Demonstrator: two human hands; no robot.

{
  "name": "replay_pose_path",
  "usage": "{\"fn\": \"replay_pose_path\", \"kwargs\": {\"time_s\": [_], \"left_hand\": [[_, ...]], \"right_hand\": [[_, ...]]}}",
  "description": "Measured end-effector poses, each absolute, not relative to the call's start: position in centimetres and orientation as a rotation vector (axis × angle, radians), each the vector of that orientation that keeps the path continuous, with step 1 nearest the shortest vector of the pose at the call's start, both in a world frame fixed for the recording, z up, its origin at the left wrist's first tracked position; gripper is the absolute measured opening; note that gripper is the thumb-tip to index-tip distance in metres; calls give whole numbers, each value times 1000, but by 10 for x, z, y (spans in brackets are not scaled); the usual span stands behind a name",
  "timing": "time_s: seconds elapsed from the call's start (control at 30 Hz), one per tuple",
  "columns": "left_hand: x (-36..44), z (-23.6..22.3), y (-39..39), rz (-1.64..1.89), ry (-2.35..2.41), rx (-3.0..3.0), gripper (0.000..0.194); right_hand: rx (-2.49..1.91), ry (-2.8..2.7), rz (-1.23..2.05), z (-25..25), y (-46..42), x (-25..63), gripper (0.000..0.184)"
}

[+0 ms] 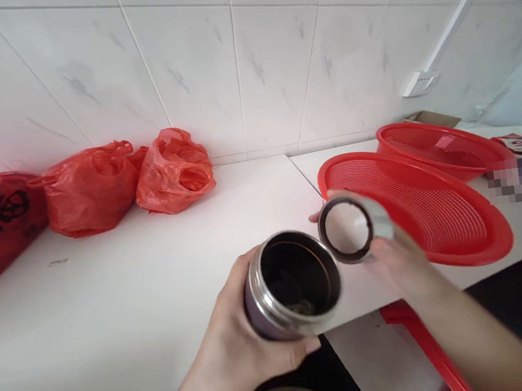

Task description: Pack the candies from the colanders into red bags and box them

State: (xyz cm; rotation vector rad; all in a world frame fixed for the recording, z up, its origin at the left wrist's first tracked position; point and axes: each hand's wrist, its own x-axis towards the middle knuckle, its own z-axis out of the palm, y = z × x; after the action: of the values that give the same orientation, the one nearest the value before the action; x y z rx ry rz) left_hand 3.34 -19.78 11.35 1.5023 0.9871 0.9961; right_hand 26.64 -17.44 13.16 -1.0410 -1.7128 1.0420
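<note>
My left hand (pixel 235 351) is wrapped round a steel vacuum flask (pixel 293 283), held tilted with its open mouth toward me; the inside is dark with something at the bottom that I cannot make out. My right hand (pixel 395 261) grips the flask's silver lid (pixel 353 225), turned so its hollow, dark-rimmed underside faces me. The lid is just right of and above the flask mouth, apart from it. Both are held above the front edge of a white counter (pixel 112 302).
Two red mesh baskets (pixel 433 206) (pixel 445 147) lie on the counter to the right. Red plastic bags (pixel 98 184) sit at the back left against the white tiled wall. A red object (pixel 415 329) lies below the counter edge.
</note>
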Motion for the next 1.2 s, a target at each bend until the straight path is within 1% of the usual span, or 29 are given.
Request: {"fn": "replay_pose_path", "kwargs": {"time_s": [0.1, 0.2, 0.3, 0.47, 0.57, 0.67, 0.73, 0.8, 0.83, 0.9, 0.97, 1.03, 1.1, 1.2], "left_hand": [[35, 100, -186, 909, 995, 1497, 83], [40, 91, -181, 855, 978, 1487, 84], [41, 86, -181, 797, 935, 1492, 82], [30, 87, -180, 760, 719, 1410, 87], [24, 89, -180, 742, 680, 1393, 84], [23, 89, -182, 751, 765, 1422, 79], [25, 88, -182, 777, 838, 1435, 75], [27, 85, -182, 815, 879, 1440, 76], [27, 84, -181, 828, 888, 1441, 77], [27, 84, -180, 829, 902, 1436, 79], [26, 84, -178, 800, 888, 1422, 79], [26, 85, -177, 777, 877, 1408, 79], [26, 85, -176, 785, 875, 1406, 77], [27, 84, -174, 815, 876, 1397, 77]], "right_hand": [[-1072, -1942, 986, 175, -171, 262, 68], [-1265, -2374, 748, 216, -168, 245, 69], [-1263, -2719, 573, 235, -167, 230, 62], [-1150, -2973, 531, 241, -170, 223, 57], [-1211, -2992, 512, 242, -171, 217, 55], [-1471, -2949, 378, 238, -170, 201, 49], [-1717, -2886, 248, 236, -169, 191, 54], [-1908, -2832, 162, 235, -168, 185, 64], [-1950, -2823, 161, 236, -168, 184, 69], [-1871, -2883, 269, 239, -168, 187, 74], [-1701, -2944, 419, 241, -167, 192, 71], [-1633, -2939, 493, 241, -164, 195, 66], [-1746, -2870, 437, 239, -161, 195, 61], [-1878, -2833, 347, 238, -158, 193, 61]]}}
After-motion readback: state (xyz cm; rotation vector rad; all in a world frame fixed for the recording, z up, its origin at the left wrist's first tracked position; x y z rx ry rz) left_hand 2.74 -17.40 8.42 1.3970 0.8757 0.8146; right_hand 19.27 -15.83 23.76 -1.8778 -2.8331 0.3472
